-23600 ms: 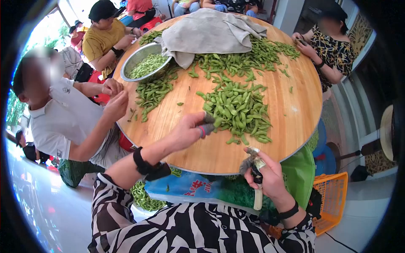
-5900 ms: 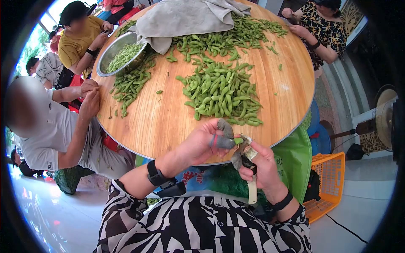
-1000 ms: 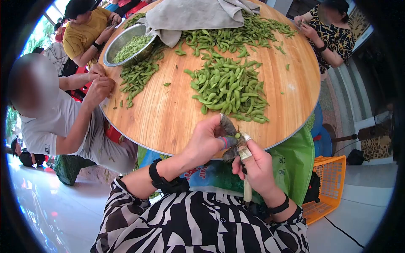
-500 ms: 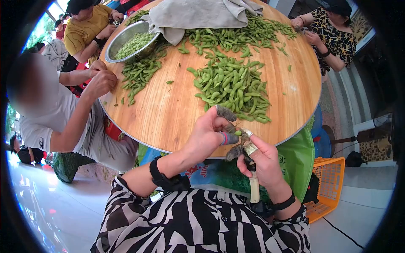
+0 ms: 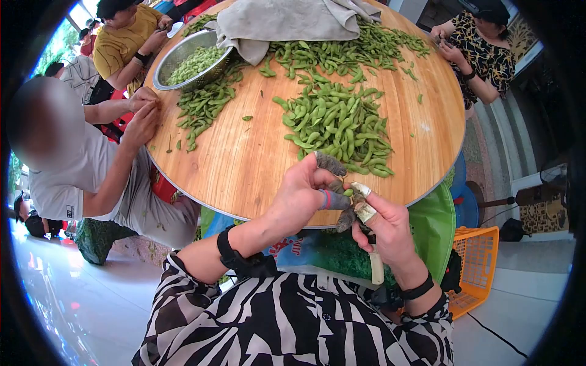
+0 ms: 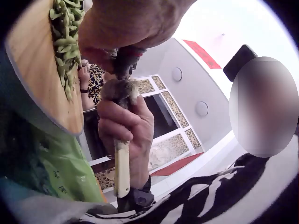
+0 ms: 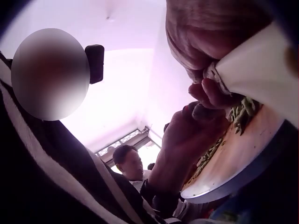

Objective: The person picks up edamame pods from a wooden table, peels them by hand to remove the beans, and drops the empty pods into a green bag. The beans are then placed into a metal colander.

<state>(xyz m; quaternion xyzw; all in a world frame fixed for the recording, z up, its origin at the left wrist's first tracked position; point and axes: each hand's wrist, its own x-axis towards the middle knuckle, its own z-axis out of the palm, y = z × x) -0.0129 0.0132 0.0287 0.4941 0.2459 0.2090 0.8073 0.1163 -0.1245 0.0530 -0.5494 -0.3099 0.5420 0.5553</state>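
Note:
Just over the round wooden table's near edge, my left hand point(image 5: 299, 192) pinches a small green soybean pod point(image 5: 348, 192) between fingers in grey fingertip covers. A red-and-blue band circles one cover. My right hand point(image 5: 387, 229) meets it from the right, its white-wrapped thumb point(image 5: 365, 210) close beside the pod. Inside the right hand's curled fingers is a tool with a flat cream handle point(image 5: 376, 268), pointing down below the palm. In the left wrist view the same handle point(image 6: 122, 170) hangs under the fist; its working end is hidden. A heap of pods point(image 5: 342, 125) lies just beyond.
A metal colander point(image 5: 213, 74) of shelled beans stands far left on the table point(image 5: 244, 177). Grey cloth point(image 5: 287, 27) covers more pods at the back. Other people sit around the table. A green bag point(image 5: 430, 226) and an orange crate point(image 5: 476, 268) are at my right.
Since the oldest frame, my left hand has come from the heap back to my right hand. Over the last half second, both hands shift slightly right, keeping the pod between them.

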